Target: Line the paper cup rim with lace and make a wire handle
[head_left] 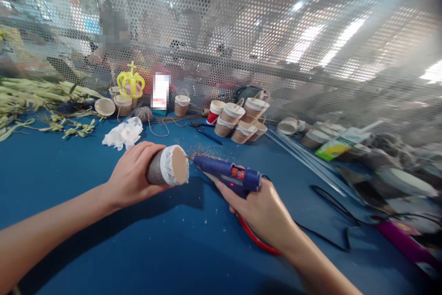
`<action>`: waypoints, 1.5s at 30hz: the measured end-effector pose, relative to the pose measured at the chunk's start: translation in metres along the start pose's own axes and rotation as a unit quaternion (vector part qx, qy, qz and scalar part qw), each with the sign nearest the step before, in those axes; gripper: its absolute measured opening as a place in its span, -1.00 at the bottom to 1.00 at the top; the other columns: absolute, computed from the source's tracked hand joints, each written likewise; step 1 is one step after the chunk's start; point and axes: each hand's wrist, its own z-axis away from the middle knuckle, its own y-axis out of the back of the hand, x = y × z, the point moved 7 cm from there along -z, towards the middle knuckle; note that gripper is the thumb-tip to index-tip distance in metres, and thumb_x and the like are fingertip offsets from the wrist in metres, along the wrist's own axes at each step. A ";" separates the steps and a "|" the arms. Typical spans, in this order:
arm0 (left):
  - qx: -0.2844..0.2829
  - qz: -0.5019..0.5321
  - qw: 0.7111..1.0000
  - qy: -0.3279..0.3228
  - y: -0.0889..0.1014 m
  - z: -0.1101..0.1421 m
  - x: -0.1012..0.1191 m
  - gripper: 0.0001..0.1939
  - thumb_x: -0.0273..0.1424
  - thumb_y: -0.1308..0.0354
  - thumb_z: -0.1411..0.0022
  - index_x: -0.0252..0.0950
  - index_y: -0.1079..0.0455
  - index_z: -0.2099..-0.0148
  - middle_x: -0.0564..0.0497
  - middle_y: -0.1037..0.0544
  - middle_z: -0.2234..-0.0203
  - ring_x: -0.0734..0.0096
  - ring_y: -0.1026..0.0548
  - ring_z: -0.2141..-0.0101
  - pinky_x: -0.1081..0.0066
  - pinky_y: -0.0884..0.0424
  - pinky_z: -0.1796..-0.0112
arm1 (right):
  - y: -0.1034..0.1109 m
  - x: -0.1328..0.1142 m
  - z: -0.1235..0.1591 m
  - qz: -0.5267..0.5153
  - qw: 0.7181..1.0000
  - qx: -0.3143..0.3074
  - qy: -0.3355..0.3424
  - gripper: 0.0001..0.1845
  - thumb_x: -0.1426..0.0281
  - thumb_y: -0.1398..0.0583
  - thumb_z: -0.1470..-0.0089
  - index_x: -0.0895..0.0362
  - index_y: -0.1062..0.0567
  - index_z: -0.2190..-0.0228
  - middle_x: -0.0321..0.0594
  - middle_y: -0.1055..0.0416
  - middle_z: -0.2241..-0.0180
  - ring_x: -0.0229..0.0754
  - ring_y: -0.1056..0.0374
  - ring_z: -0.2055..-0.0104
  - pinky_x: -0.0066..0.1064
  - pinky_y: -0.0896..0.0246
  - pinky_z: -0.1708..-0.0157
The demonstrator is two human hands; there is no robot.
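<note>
Above the blue bench (155, 253), a twine-wrapped cup (158, 167) lies tilted on its side in the left hand (129, 176), whose fingers curl around the brown wrapping. A white lace band (168, 166) circles the cup beside its flat beige end, which faces right. The right hand (264, 207) grips a blue hot glue gun (221, 171), fingers closed around its handle; a small red light glows on its side. The gun's metal nozzle points at the cup's lace edge, so near that I cannot tell whether they touch. Below the right hand, a red curved handle (253, 236) rests on the bench. Farther back stand stacked cups with white trim (241, 122), a crumpled white wad (124, 133) and a ball of twine (143, 113), before a perforated metal screen (214, 19).
</note>
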 end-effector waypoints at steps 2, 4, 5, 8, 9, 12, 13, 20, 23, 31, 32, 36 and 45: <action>0.006 -0.001 1.000 0.005 0.001 0.000 -0.001 -0.40 -0.13 -0.18 0.04 -0.26 -0.09 0.01 -0.15 -0.38 0.18 0.17 -0.38 0.18 0.23 -0.32 0.22 | 0.000 0.000 0.000 0.005 1.000 0.005 0.008 -0.85 0.34 -0.15 0.14 0.17 -0.45 0.56 -0.41 -0.13 0.77 -0.36 -0.04 0.72 -0.49 -0.11 0.68; 0.010 -0.002 1.000 0.007 0.001 0.000 -0.002 -0.41 -0.13 -0.18 0.04 -0.26 -0.10 0.01 -0.14 -0.38 0.19 0.18 -0.38 0.19 0.24 -0.33 0.24 | -0.001 0.004 0.002 0.000 1.000 0.012 0.000 -0.84 0.32 -0.15 0.13 0.18 -0.43 0.54 -0.39 -0.17 0.74 -0.35 -0.07 0.71 -0.48 -0.12 0.67; 0.015 -0.005 1.000 0.008 0.002 0.000 -0.002 -0.41 -0.12 -0.18 0.04 -0.26 -0.10 0.02 -0.14 -0.38 0.20 0.18 -0.38 0.19 0.24 -0.33 0.24 | -0.002 0.006 0.002 -0.003 1.000 0.012 -0.009 -0.83 0.30 -0.15 0.12 0.18 -0.42 0.53 -0.39 -0.19 0.74 -0.34 -0.08 0.71 -0.47 -0.12 0.68; 0.027 -0.014 0.999 0.009 0.004 -0.001 -0.003 -0.41 -0.14 -0.19 0.05 -0.25 -0.10 0.02 -0.14 -0.38 0.20 0.19 -0.38 0.21 0.24 -0.34 0.25 | -0.006 0.011 0.005 -0.014 0.999 0.002 -0.035 -0.82 0.29 -0.17 0.12 0.17 -0.39 0.53 -0.40 -0.20 0.76 -0.33 -0.11 0.72 -0.46 -0.12 0.69; 0.032 -0.016 0.999 0.008 0.005 -0.001 -0.003 -0.41 -0.15 -0.19 0.05 -0.25 -0.10 0.02 -0.14 -0.38 0.21 0.19 -0.38 0.21 0.24 -0.34 0.25 | -0.006 0.012 0.005 -0.019 0.999 0.000 -0.039 -0.82 0.29 -0.17 0.12 0.16 -0.37 0.55 -0.41 -0.20 0.76 -0.33 -0.10 0.73 -0.46 -0.12 0.70; 0.042 -0.017 0.999 0.003 0.006 -0.001 -0.003 -0.41 -0.18 -0.21 0.06 -0.27 -0.10 0.02 -0.15 -0.38 0.21 0.19 -0.38 0.21 0.23 -0.34 0.24 | -0.007 0.011 0.005 -0.029 0.999 0.000 -0.038 -0.83 0.30 -0.18 0.12 0.14 -0.33 0.58 -0.42 -0.19 0.78 -0.34 -0.10 0.74 -0.47 -0.10 0.72; 0.045 -0.017 0.999 0.003 0.006 -0.001 -0.003 -0.41 -0.18 -0.21 0.06 -0.28 -0.10 0.03 -0.15 -0.38 0.21 0.19 -0.38 0.21 0.23 -0.34 0.24 | -0.006 0.011 0.005 -0.029 0.999 0.000 -0.035 -0.83 0.30 -0.18 0.13 0.13 -0.32 0.59 -0.42 -0.19 0.78 -0.34 -0.10 0.75 -0.47 -0.10 0.72; 0.053 -0.021 0.998 0.016 0.007 -0.002 -0.005 -0.42 -0.16 -0.20 0.06 -0.28 -0.12 0.03 -0.15 -0.40 0.20 0.18 -0.38 0.19 0.22 -0.34 0.20 | -0.006 0.012 0.006 -0.028 0.999 -0.004 -0.034 -0.81 0.29 -0.18 0.13 0.12 -0.30 0.60 -0.43 -0.19 0.78 -0.33 -0.12 0.75 -0.48 -0.10 0.73; 0.059 -0.021 0.998 0.017 0.008 -0.003 -0.006 -0.42 -0.18 -0.22 0.07 -0.28 -0.12 0.03 -0.15 -0.40 0.20 0.18 -0.38 0.19 0.23 -0.34 0.20 | -0.007 0.012 0.007 -0.027 0.999 -0.005 -0.029 -0.80 0.28 -0.18 0.12 0.12 -0.31 0.60 -0.43 -0.20 0.78 -0.34 -0.12 0.75 -0.49 -0.09 0.73; 0.073 -0.032 0.997 0.016 0.010 -0.004 -0.007 -0.43 -0.19 -0.22 0.08 -0.29 -0.15 0.05 -0.15 -0.41 0.22 0.17 -0.39 0.21 0.23 -0.35 0.23 | -0.005 0.008 0.007 0.002 1.000 -0.018 -0.004 -0.82 0.32 -0.16 0.11 0.14 -0.31 0.61 -0.35 -0.28 0.68 -0.33 -0.19 0.67 -0.51 -0.10 0.67; 0.074 -0.035 0.997 0.019 0.010 -0.004 -0.008 -0.43 -0.19 -0.22 0.08 -0.29 -0.15 0.05 -0.15 -0.41 0.22 0.16 -0.39 0.20 0.22 -0.35 0.23 | -0.005 0.008 0.007 0.001 1.000 -0.022 -0.007 -0.83 0.32 -0.15 0.11 0.14 -0.31 0.61 -0.36 -0.27 0.69 -0.34 -0.19 0.67 -0.51 -0.09 0.68; 0.076 -0.036 0.996 0.024 0.010 -0.004 -0.008 -0.42 -0.18 -0.22 0.08 -0.29 -0.14 0.05 -0.14 -0.41 0.22 0.16 -0.39 0.20 0.21 -0.34 0.21 | -0.007 0.009 0.008 -0.007 0.998 -0.041 -0.038 -0.82 0.32 -0.15 0.12 0.13 -0.32 0.63 -0.38 -0.23 0.76 -0.34 -0.16 0.73 -0.52 -0.07 0.73; 0.016 0.144 0.982 0.123 -0.002 -0.001 -0.021 -0.34 -0.15 -0.27 0.16 -0.28 -0.15 0.03 -0.11 -0.42 0.20 0.17 -0.42 0.21 0.22 -0.38 0.23 | -0.010 0.007 0.009 -0.120 0.985 -0.098 -0.076 -0.70 0.20 -0.14 0.05 0.17 -0.38 0.59 -0.39 -0.20 0.83 -0.37 -0.11 0.76 -0.50 -0.10 0.67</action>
